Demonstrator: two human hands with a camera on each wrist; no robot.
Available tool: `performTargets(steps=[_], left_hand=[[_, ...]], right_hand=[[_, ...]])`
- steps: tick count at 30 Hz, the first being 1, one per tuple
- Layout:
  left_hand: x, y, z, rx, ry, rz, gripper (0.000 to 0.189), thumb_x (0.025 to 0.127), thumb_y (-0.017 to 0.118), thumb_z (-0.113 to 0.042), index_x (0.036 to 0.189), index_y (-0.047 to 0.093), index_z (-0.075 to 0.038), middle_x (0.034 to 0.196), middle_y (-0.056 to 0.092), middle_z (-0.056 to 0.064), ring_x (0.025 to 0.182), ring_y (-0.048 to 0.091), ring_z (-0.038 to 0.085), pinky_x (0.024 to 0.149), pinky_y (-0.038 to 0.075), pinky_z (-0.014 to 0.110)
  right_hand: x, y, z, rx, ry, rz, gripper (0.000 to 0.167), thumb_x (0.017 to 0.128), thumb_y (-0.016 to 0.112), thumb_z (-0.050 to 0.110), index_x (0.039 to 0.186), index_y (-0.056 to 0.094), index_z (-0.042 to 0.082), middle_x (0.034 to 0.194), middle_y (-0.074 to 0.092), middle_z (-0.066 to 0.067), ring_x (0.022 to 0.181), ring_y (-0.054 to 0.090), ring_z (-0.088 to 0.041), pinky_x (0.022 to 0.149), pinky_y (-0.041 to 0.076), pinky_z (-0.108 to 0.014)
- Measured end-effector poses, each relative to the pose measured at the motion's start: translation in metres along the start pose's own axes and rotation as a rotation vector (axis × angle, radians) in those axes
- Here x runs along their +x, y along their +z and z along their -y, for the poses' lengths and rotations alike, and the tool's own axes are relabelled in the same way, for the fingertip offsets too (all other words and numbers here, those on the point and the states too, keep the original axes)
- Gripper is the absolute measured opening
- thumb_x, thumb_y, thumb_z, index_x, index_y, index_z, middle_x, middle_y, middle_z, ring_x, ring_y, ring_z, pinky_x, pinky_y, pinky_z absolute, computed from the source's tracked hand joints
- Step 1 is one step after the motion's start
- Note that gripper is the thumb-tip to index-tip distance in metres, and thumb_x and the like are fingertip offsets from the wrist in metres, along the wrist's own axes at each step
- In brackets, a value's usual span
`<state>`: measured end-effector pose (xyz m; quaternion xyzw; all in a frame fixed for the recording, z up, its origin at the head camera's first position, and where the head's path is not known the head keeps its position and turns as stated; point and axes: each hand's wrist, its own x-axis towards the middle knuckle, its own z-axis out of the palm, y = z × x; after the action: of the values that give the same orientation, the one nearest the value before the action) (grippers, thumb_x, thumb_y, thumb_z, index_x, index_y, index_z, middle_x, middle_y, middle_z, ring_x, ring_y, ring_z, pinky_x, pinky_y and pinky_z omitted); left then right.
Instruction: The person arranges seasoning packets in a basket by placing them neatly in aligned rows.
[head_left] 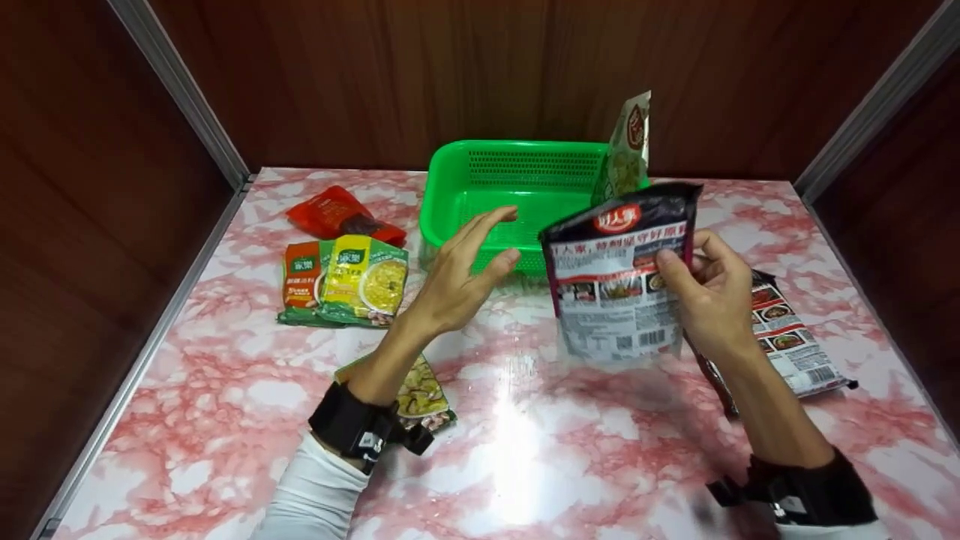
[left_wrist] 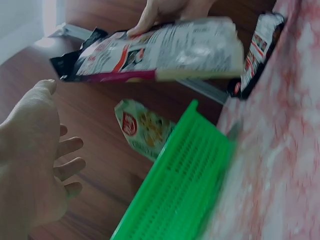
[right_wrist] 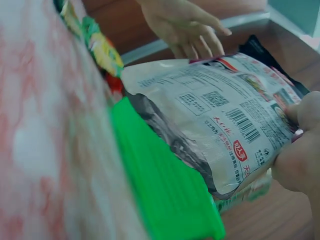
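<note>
Nearest the head camera, saw a white sleeve [head_left: 307, 491] with a black wrist band [head_left: 349, 424], and beyond them the left hand [head_left: 461, 285], fingers stretched and thumb apart, holding nothing. Found the black-topped pouch [head_left: 611, 304] to the right of these fingers, raised above the table [head_left: 615, 472], in front of the right part of the green basket [head_left: 437, 199]. Noted its long axis nearly upright, slightly tilted, dark end up. Saw it pinched at its right edge by the right hand [head_left: 716, 296], thumb on the printed face; so judged this hand the nearer one.

In the left wrist view, saw the left hand closest, palm free, with the dark end of the pouch near the thumb tip, seemingly not touching. Noted a pale packet [left_wrist: 142, 125] standing up at the basket.

In the right wrist view, saw the right hand gripping the pouch's side, lower end toward the basket; could not tell the exact gap between them.
</note>
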<state>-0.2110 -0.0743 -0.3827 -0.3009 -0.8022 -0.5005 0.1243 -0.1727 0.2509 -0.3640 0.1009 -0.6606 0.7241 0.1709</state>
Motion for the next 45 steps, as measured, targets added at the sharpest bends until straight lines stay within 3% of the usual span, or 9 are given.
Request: performTargets(steps=[6,11,16,20,28,38,45], left_hand=[[-0.004,0.016,-0.022,-0.214,-0.013,-0.043,0.079,0.105,0.064,-0.047,0.172,0.044,-0.010,0.165,0.062,0.011,0.157,0.057,0.026,0.135,0.042,0.054],[-0.007,0.030,-0.029,-0.386,-0.055,-0.025,0.086,0.099,0.074,-0.036,0.173,0.041,-0.006,0.163,0.064,0.016,0.149,0.064,0.029,0.129,0.052,0.048],[-0.008,0.042,-0.033,-0.558,-0.087,0.025,0.077,0.099,0.078,-0.023,0.167,0.047,-0.005,0.150,0.072,0.022,0.132,0.076,0.032,0.113,0.065,0.046],[-0.010,0.051,-0.036,-0.642,-0.103,0.069,0.064,0.101,0.078,-0.016,0.159,0.055,-0.004,0.144,0.075,0.023,0.126,0.080,0.030,0.105,0.068,0.048],[-0.011,0.061,-0.041,-0.684,-0.135,0.041,0.052,0.101,0.081,-0.006,0.149,0.061,-0.002,0.140,0.077,0.023,0.124,0.081,0.027,0.107,0.068,0.048],[-0.009,0.063,-0.041,-0.652,-0.136,0.035,0.049,0.102,0.081,-0.003,0.147,0.062,0.003,0.139,0.078,0.026,0.125,0.082,0.034,0.106,0.068,0.045],[-0.009,0.062,-0.039,-0.618,-0.117,0.015,0.045,0.103,0.081,-0.004,0.144,0.064,0.003,0.136,0.079,0.025,0.121,0.083,0.031,0.104,0.069,0.045]], right_hand=[[0.006,0.027,0.009,0.198,-0.140,-0.049,0.012,0.103,0.070,-0.010,0.098,0.067,0.001,0.081,0.083,-0.009,0.067,0.079,-0.014,0.060,0.062,-0.026],[0.012,0.047,0.016,0.340,-0.210,-0.088,0.009,0.101,0.071,-0.012,0.099,0.065,-0.005,0.081,0.082,-0.016,0.068,0.081,-0.019,0.061,0.064,-0.029],[0.013,0.059,0.017,0.368,-0.251,-0.145,0.008,0.102,0.068,-0.011,0.100,0.065,-0.005,0.083,0.082,-0.017,0.068,0.081,-0.021,0.060,0.065,-0.030],[0.010,0.064,0.016,0.366,-0.262,-0.170,0.008,0.103,0.068,-0.010,0.100,0.065,-0.004,0.082,0.082,-0.016,0.068,0.081,-0.020,0.060,0.065,-0.031],[0.006,0.069,0.013,0.368,-0.263,-0.180,0.006,0.103,0.070,-0.009,0.102,0.066,-0.005,0.082,0.082,-0.016,0.068,0.080,-0.020,0.061,0.064,-0.031],[0.006,0.069,0.012,0.356,-0.259,-0.160,0.005,0.104,0.069,-0.008,0.103,0.065,-0.004,0.082,0.082,-0.016,0.069,0.081,-0.020,0.061,0.064,-0.031],[0.006,0.068,0.010,0.341,-0.248,-0.148,0.005,0.105,0.069,-0.007,0.104,0.065,-0.003,0.080,0.082,-0.014,0.068,0.080,-0.019,0.060,0.064,-0.030]])
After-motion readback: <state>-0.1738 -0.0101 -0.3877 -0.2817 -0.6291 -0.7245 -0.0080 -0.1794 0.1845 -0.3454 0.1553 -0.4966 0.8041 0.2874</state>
